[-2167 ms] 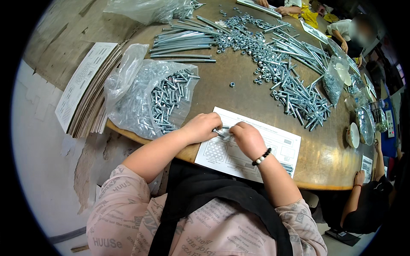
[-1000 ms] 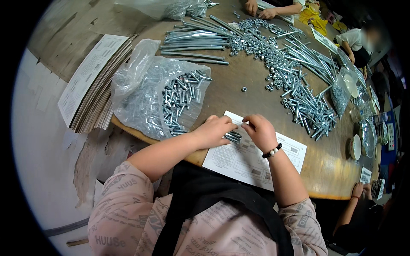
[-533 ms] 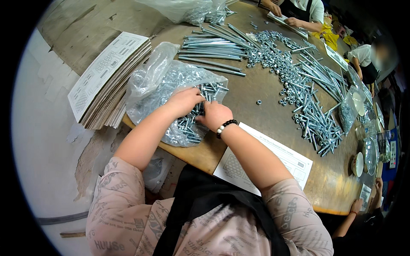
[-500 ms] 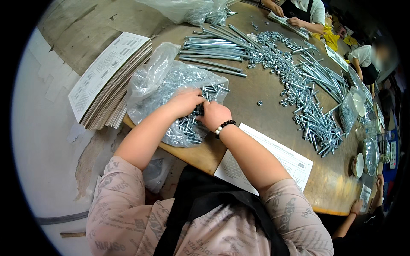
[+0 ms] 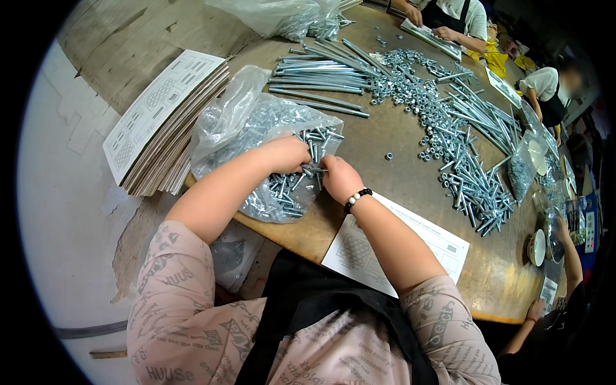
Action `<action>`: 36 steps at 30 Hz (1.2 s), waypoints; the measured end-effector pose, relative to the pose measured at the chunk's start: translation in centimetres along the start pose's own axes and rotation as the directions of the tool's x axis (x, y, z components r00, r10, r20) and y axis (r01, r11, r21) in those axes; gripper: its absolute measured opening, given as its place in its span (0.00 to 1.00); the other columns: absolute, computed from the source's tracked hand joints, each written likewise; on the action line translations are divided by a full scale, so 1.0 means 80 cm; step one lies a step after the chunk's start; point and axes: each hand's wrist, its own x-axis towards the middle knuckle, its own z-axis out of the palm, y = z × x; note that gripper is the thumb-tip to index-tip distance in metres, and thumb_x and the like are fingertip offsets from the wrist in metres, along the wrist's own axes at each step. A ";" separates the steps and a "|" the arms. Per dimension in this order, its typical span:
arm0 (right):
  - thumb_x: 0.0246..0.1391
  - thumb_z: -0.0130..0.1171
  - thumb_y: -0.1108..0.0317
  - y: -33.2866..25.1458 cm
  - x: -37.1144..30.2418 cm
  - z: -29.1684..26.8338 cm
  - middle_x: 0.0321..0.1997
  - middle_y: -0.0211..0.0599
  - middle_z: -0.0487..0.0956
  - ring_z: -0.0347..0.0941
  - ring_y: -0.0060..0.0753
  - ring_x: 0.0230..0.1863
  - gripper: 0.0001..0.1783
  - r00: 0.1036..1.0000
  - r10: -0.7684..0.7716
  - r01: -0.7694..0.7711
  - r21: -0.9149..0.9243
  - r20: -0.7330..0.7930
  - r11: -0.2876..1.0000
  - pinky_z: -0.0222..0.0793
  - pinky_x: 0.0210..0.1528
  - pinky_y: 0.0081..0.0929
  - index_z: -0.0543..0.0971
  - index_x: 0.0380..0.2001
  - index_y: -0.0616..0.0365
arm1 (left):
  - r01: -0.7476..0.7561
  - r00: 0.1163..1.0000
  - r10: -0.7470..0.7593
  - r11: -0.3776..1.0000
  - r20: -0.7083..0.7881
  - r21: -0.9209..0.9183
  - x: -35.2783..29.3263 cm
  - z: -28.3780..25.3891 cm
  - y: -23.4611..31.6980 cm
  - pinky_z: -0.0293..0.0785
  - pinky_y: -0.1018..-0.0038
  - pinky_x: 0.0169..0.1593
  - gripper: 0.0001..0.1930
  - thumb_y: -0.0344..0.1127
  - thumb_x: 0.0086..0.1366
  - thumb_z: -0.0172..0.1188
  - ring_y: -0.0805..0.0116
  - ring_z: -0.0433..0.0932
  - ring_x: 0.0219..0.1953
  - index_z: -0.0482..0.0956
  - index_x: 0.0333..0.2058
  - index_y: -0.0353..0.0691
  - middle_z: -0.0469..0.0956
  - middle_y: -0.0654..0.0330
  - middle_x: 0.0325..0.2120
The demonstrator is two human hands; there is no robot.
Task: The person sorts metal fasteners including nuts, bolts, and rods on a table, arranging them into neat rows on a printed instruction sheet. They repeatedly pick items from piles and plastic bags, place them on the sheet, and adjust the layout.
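Note:
A clear plastic bag (image 5: 221, 131) lies at the table's left edge with its mouth spread, and short silver bolts (image 5: 287, 189) spill inside it. My left hand (image 5: 287, 155) reaches over the bag with its fingers curled down among the bolts; the fingertips are hidden. Just to its right, my right hand (image 5: 342, 178) pinches a small bolt (image 5: 316, 169) between thumb and fingers at the bag's opening. A bracelet of black and white beads (image 5: 357, 200) circles my right wrist. Under my right forearm lies a printed white sheet (image 5: 410, 234).
A stack of printed cardboard sheets (image 5: 168, 122) leans left of the bag. Long rods (image 5: 317, 70), a heap of nuts (image 5: 410, 86) and more bolts (image 5: 475, 192) cover the table beyond. A bowl (image 5: 537, 248) stands at right. Other people work at the far and right sides.
My right hand has moved slightly right and away from my left hand, with a bolt showing between its fingers. My left hand stays over the bag. At right, a co-worker's arm has reached farther up the table.

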 end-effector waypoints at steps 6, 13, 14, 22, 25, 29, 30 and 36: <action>0.49 0.55 0.59 -0.044 -0.007 -0.014 0.35 0.50 0.77 0.75 0.46 0.38 0.15 0.937 0.231 -0.162 -0.259 0.262 0.952 0.71 0.39 0.37 0.75 0.31 0.62 | 0.207 0.942 -0.262 0.945 -0.208 -0.254 -0.015 0.011 0.000 0.69 0.61 0.40 0.10 0.37 0.54 0.57 0.51 0.73 0.36 0.76 0.32 0.40 0.75 0.52 0.30; 0.51 0.44 0.71 -0.060 -0.008 0.014 0.37 0.47 0.78 0.77 0.43 0.37 0.11 0.961 0.211 -0.155 -0.280 0.181 0.947 0.73 0.37 0.36 0.77 0.32 0.60 | 0.184 0.798 -0.433 0.838 -0.419 -0.514 -0.017 -0.016 0.021 0.68 0.64 0.38 0.11 0.37 0.58 0.53 0.51 0.74 0.36 0.74 0.36 0.37 0.76 0.50 0.32; 0.51 0.45 0.70 -0.059 -0.004 0.013 0.37 0.47 0.78 0.77 0.43 0.37 0.11 0.953 0.231 -0.172 -0.276 0.197 0.946 0.73 0.37 0.36 0.77 0.32 0.60 | 0.155 0.779 -0.445 0.819 -0.442 -0.552 -0.015 -0.018 0.024 0.69 0.65 0.38 0.11 0.36 0.58 0.53 0.52 0.74 0.35 0.74 0.36 0.37 0.76 0.51 0.32; 0.44 0.54 0.63 0.010 -0.069 -0.075 0.33 0.47 0.78 0.74 0.48 0.36 0.13 0.975 0.199 -0.199 -0.001 0.096 0.980 0.69 0.38 0.39 0.77 0.32 0.59 | 0.019 0.818 -0.360 0.797 -0.449 -0.604 -0.006 -0.026 0.086 0.69 0.64 0.38 0.10 0.35 0.57 0.54 0.50 0.74 0.35 0.74 0.34 0.36 0.76 0.49 0.30; 0.43 0.55 0.63 0.067 -0.128 -0.125 0.31 0.47 0.77 0.73 0.47 0.35 0.13 0.947 0.318 -0.320 0.053 0.049 0.946 0.69 0.37 0.37 0.78 0.32 0.57 | -0.096 0.839 -0.203 0.858 -0.505 -0.504 0.014 0.001 0.144 0.70 0.65 0.38 0.08 0.34 0.55 0.54 0.53 0.74 0.33 0.75 0.33 0.37 0.76 0.52 0.29; 0.43 0.55 0.64 0.084 -0.190 -0.157 0.29 0.46 0.77 0.73 0.46 0.33 0.11 0.897 0.441 -0.440 -0.020 0.022 0.898 0.68 0.36 0.37 0.78 0.31 0.57 | -0.256 0.833 0.073 0.930 -0.548 -0.264 0.052 0.028 0.227 0.70 0.65 0.36 0.06 0.32 0.50 0.55 0.59 0.75 0.31 0.75 0.29 0.40 0.75 0.58 0.25; 0.43 0.55 0.64 0.084 -0.199 -0.157 0.28 0.45 0.77 0.73 0.46 0.33 0.11 0.891 0.455 -0.454 -0.042 0.011 0.890 0.68 0.36 0.37 0.78 0.30 0.57 | -0.325 0.772 0.166 0.933 -0.614 -0.157 0.060 0.035 0.242 0.69 0.66 0.35 0.05 0.32 0.49 0.55 0.62 0.74 0.30 0.74 0.27 0.41 0.75 0.61 0.23; 0.44 0.55 0.63 0.092 -0.225 -0.135 0.30 0.40 0.77 0.73 0.46 0.31 0.10 0.930 0.367 -0.360 -0.261 -0.020 0.896 0.70 0.34 0.37 0.78 0.30 0.53 | -0.365 0.788 0.262 0.927 -0.557 -0.080 0.070 0.055 0.270 0.63 0.70 0.41 0.09 0.35 0.45 0.60 0.65 0.71 0.30 0.71 0.26 0.42 0.71 0.64 0.25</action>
